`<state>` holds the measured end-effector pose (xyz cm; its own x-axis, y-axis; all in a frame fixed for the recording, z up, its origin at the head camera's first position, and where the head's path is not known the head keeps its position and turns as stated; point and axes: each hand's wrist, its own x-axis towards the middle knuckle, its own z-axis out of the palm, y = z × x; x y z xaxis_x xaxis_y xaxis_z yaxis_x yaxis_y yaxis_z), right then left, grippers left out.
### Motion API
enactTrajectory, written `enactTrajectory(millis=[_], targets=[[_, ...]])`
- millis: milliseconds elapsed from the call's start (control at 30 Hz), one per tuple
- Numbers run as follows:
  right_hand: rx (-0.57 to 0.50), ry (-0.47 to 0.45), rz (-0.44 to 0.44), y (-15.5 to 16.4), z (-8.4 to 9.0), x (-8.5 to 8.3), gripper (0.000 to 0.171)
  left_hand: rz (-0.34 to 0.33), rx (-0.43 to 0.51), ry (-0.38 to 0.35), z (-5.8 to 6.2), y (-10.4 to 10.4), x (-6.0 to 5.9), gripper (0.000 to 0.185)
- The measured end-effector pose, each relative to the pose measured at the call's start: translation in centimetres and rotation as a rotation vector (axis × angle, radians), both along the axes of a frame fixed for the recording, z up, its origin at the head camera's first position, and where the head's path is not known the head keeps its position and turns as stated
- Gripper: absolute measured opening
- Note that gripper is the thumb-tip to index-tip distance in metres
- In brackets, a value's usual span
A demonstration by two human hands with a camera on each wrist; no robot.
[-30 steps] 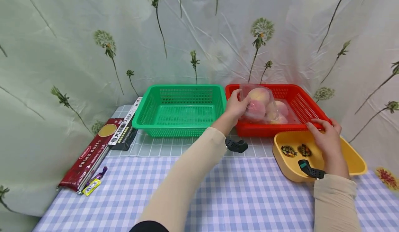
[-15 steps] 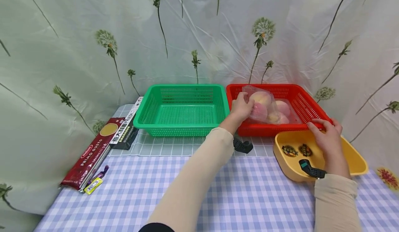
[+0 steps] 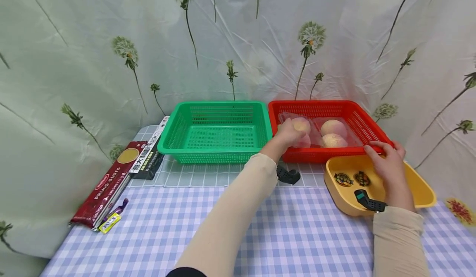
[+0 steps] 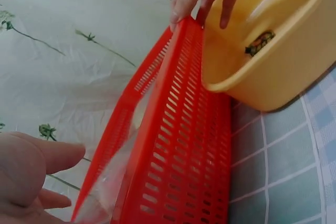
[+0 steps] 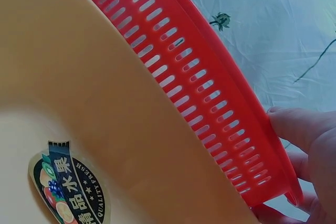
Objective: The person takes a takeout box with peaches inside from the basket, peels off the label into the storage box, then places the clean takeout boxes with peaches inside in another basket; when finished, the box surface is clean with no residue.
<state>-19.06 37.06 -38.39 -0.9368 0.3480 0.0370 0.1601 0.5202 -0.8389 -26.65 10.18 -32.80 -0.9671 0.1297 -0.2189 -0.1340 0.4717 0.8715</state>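
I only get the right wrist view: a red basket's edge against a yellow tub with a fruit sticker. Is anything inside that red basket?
Observer: Yes, a clear bag of peaches lies in the red basket.
Visitor: Is anyone touching it?
Observer: The left hand touches the bag's left end, reaching over the basket's front wall.
Visitor: And what is beside the basket?
Observer: A green basket stands right against its left side, with nothing in it.
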Motion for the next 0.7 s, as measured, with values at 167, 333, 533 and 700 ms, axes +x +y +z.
enactTrajectory(millis=[167, 333, 533, 700], targets=[[-0.022, -0.009, -0.009, -0.2, 0.0, -0.1, 0.069, -0.049, -0.018, 0.039, -0.2, 0.0, 0.0, 0.065], [-0.019, -0.009, -0.02, -0.3, 0.0, -0.1, 0.07, -0.028, 0.061, 0.112, -1.0, -0.2, 0.0, 0.059], [0.076, -0.045, -0.034, -0.8, 0.5, 0.2, 0.067, -0.103, 0.136, 0.311, -2.4, -1.7, 1.4, 0.049], [0.175, -0.078, -0.024, -2.1, 1.8, 0.1, 0.065, -0.139, 0.114, 0.435, -3.0, -4.0, 2.8, 0.045]])
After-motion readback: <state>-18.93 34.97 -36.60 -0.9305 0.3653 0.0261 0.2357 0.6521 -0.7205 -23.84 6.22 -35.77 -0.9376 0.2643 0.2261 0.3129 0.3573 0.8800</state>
